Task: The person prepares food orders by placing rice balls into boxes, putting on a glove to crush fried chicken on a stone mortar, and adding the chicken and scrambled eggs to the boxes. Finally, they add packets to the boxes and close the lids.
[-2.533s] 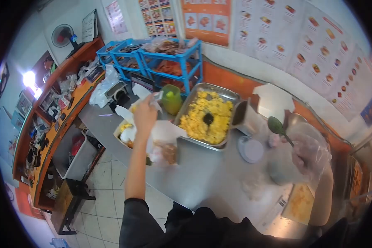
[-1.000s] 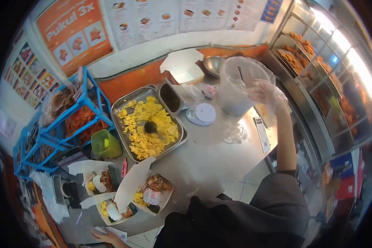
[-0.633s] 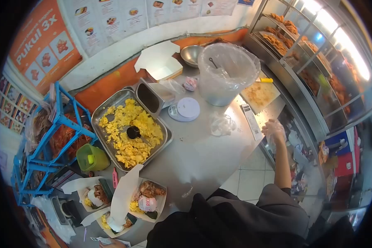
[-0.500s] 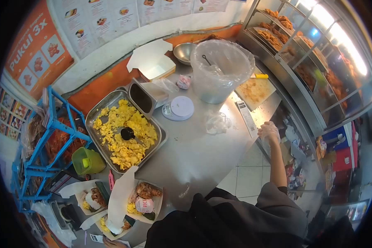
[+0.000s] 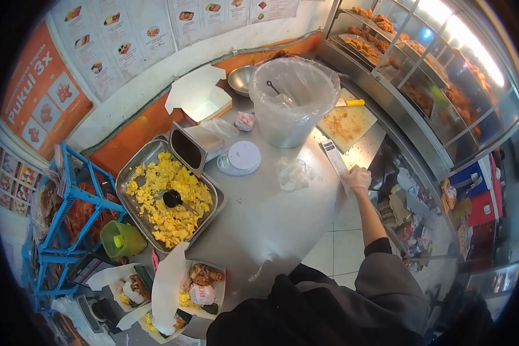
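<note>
My right hand (image 5: 358, 179), in a clear plastic glove, reaches to the right edge of the steel table (image 5: 271, 225). Its fingers are curled at the lower end of a long printed receipt (image 5: 332, 154) and appear closed on it. Just beyond lies a crumb-covered cutting board (image 5: 347, 124) with a yellow-handled knife (image 5: 352, 102) on it. A crumpled clear plastic bag (image 5: 294, 174) rests left of the receipt. My left hand is out of view. At the lower left, an open meal box (image 5: 220, 291) holds fried chicken, scrambled egg and a wrapped rice portion.
A tray (image 5: 212, 216) of scrambled egg with a black ladle (image 5: 172, 199) stands at left, near a white scale (image 5: 243, 157). A plastic-lined bucket (image 5: 288, 135) stands behind. Blue crates (image 5: 69, 202) flank the left; a glass display case (image 5: 409, 63) stands at right.
My right hand has moved left onto the receipt's lower end. The hand seen at the bottom edge beside the boxes has gone out of view. The camera view has shifted slightly.
</note>
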Motion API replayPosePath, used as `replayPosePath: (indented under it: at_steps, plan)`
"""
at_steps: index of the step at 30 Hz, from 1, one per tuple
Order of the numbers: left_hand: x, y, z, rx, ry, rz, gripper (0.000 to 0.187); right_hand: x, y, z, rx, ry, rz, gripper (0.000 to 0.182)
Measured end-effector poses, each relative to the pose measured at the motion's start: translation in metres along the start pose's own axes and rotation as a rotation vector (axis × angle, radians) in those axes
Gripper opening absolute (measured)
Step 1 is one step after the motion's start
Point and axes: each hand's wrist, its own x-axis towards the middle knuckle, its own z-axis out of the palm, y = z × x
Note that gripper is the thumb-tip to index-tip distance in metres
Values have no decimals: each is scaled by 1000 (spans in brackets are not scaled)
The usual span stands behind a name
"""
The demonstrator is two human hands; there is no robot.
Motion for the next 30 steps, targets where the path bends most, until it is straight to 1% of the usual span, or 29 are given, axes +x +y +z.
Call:
replayPosePath:
  at_steps: [1, 2, 3, 4, 5, 6, 7, 8, 9, 10, 11, 12, 13, 14, 15, 16, 17, 18, 19, 21, 22, 23, 24, 25, 26, 27, 28, 29, 30]
  plan:
    - [1, 2, -5, -30, 49, -8, 25, -1, -1, 3, 60, -47, -22, 34]
    - [0, 11, -16, -92, 153, 1, 25, -2, -1, 5, 120, -94, -49, 30]
    - [0, 23, -32, -190, 278, 14, 24, -8, -1, 5, 267, -29, -2, 30]
    - [-2, 42, -50, -330, 400, 46, 23, -18, -6, -1, 280, -25, -10, 30]
    - [-7, 70, -71, -496, 490, 87, 23, -32, -13, -13, 478, 35, 66, 33]
    - [-16, 102, -91, -691, 532, 147, 22, -45, -21, -25, 674, 88, 142, 37]
    - [-28, 139, -109, -878, 503, 212, 22, -56, -28, -31, 659, 142, 96, 47]
    - [-42, 176, -123, -1050, 380, 289, 21, -53, -31, -21, 667, 132, 88, 47]
    - [-59, 222, -137, -1236, 189, 379, 21, -48, -33, -7, 488, 244, 66, 51]
    - [-74, 265, -148, -1367, -76, 475, 20, -42, -35, -1, 307, 357, 42, 55]
    - [-90, 307, -153, -1410, -373, 593, 20, -30, -49, -14, 221, -133, 205, 62]
    - [-97, 343, -157, -1367, -595, 725, 14, -33, -58, -14, 231, -130, 192, 62]
    - [-99, 376, -174, -1197, -694, 917, 20, -39, -65, -11, 148, -55, 46, 61]
    - [-100, 403, -169, -1159, -684, 997, 21, -42, -69, -8, 65, 19, -101, 61]
    - [-100, 430, -155, -1117, -675, 1073, 21, -36, -74, 7, 11, -13, -111, 66]
    - [-93, 460, -144, -1099, -587, 1123, 20, -23, -74, 35, 19, -9, -127, 66]
    - [-84, 493, -135, -1078, -500, 1175, 20, -4, -68, 75, 127, -91, -128, 69]
    - [-76, 525, -137, -996, -343, 1143, 18, 9, -65, 96, 235, -172, -128, 73]
    - [-67, 558, -138, -914, -188, 1102, 17, 13, -68, 95, 243, -162, -140, 73]
    - [-38, 623, -122, -556, -109, 1001, 25, 12, -80, 84, 310, -183, 1, 68]
    - [-23, 654, -116, -323, -74, 950, 32, 8, -79, 68, 321, -176, -8, 68]
    - [-8, 680, -103, -94, -40, 887, 38, 3, -74, 48, 380, -99, -78, 67]
    - [12, 706, -67, -80, 16, 836, 47, 5, -71, 42, 442, -19, -148, 67]
    - [30, 727, -41, 5, 20, 779, 45, 15, -68, 52, 440, -5, -235, 70]
    - [38, 740, -28, 46, 30, 744, 44, 24, -64, 67, 437, 9, -321, 73]
    - [45, 753, -17, 88, 38, 709, 44, 27, -62, 83, 450, 15, -331, 73]
    - [47, 757, -10, 115, -8, 677, 43, 29, -62, 96, 444, 73, -380, 72]
    - [50, 763, -2, 146, -56, 646, 42, 37, -65, 105, 435, 127, -429, 70]
    - [57, 774, 11, 154, -50, 635, 42, 44, -72, 104, 445, 121, -439, 70]
